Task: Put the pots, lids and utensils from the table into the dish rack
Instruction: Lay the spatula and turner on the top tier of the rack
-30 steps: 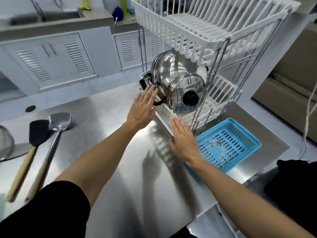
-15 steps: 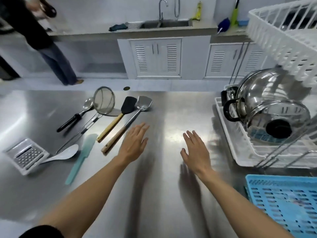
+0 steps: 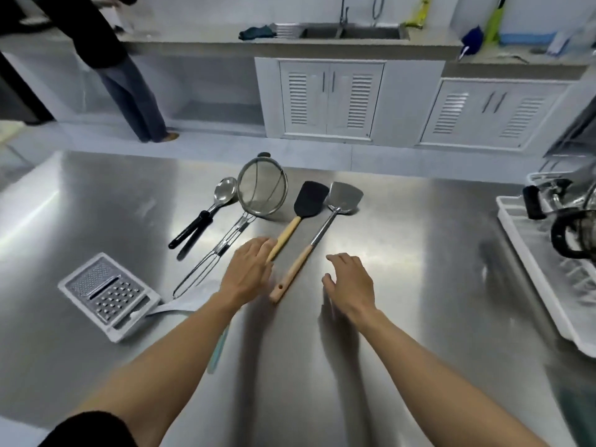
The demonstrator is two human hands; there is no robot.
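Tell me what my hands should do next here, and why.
Probably close the left hand on the wooden handle of the black spatula, since its fingers already lie over that handle's end. The right hand hovers open beside the metal spatula, which lies untouched on the table.

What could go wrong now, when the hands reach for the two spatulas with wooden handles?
The left hand covers the end of the black spatula with the wooden handle, beside the steel spatula's wooden handle; lifting one may knock the other. Both could slide on the smooth steel table. The round wire mesh strainer nearby may also be bumped.
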